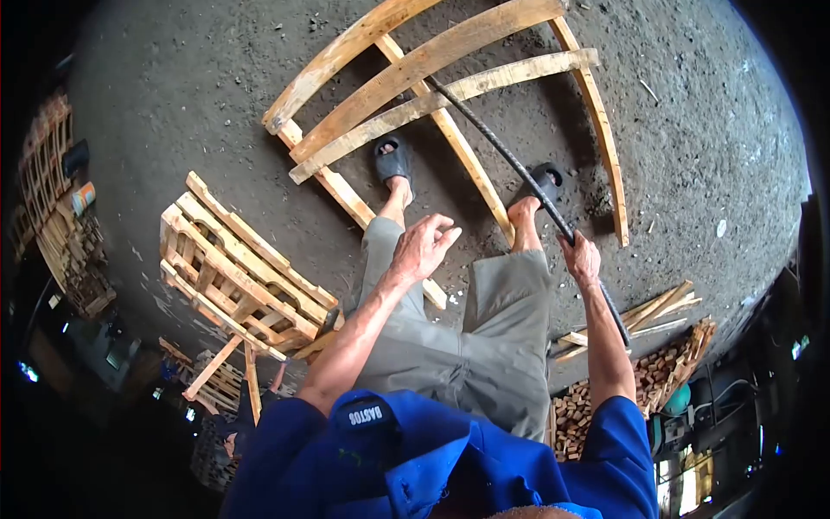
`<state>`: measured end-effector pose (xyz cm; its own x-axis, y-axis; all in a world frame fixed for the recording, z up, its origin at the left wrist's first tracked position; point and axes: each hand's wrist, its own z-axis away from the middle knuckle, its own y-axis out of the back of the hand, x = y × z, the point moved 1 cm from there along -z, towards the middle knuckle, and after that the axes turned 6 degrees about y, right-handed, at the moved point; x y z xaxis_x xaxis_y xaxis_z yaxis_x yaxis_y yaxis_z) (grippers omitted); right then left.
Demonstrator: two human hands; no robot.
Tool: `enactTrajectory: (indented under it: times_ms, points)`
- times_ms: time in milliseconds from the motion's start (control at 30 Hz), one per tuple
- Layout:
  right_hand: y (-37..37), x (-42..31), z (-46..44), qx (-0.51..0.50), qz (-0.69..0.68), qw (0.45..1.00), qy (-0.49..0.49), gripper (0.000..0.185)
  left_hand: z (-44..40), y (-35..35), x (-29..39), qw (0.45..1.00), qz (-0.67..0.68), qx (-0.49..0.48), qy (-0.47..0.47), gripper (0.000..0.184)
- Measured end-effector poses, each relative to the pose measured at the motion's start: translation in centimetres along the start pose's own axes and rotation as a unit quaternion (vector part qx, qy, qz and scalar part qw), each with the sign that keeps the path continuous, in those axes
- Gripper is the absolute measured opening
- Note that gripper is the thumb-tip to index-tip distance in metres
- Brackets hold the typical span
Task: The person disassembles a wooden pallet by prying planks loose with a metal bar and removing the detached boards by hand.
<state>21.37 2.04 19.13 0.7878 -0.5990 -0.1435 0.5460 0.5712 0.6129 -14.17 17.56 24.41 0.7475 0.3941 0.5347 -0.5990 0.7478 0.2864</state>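
Observation:
My right hand (581,258) is wrapped around a long dark ribbed steel bar (501,147). The bar's far end reaches the wooden pallet frame (432,65) at a crossing of boards; whether it is wedged there I cannot tell. Its near end extends back past my right forearm. My left hand (424,246) hovers empty over my left knee, fingers loosely bent and apart from the thumb. The frame is several long boards across narrower slats, lying on the ground, and my sandalled feet stand between the slats.
To the left stands a stack of wooden pallets (242,268). Loose slats (644,316) and a heap of cut wood blocks (596,402) lie at the lower right. More pallets (47,173) stand at the far left. The floor (207,95) is rough dark ground with scattered chips.

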Motion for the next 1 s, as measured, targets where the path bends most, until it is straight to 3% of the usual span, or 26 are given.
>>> enactTrajectory:
  times_ms: [267,600,833,867,900,1000]
  points:
    - [-6.6,6.7,-5.7,0.043,0.047,0.998,-0.029,0.034,-7.3,-7.5,-3.5,0.994,-0.094,-0.056,0.000,0.039]
    - [-15.8,13.6,-12.2,0.076,-0.007,0.997,0.025,0.031,-11.6,-17.9,-0.1,0.988,-0.064,-0.141,-0.019,0.037]
    - [-18.5,15.6,-15.2,0.049,-0.022,0.998,0.032,0.026,-16.0,-19.4,-1.7,0.985,-0.090,-0.132,-0.067,0.034]
    - [-19.3,16.8,-16.6,0.013,-0.023,0.999,0.037,0.025,-16.0,-19.8,-1.6,0.984,-0.085,-0.147,-0.048,0.033]
    - [-22.3,19.0,-19.2,0.062,-0.029,0.995,0.074,0.021,-16.8,-19.3,-1.0,0.985,-0.090,-0.145,-0.035,0.032]
    - [-27.2,17.2,-28.2,0.080,-0.081,0.989,0.092,0.030,-19.9,-17.4,-3.3,0.973,-0.113,-0.156,-0.126,0.039]
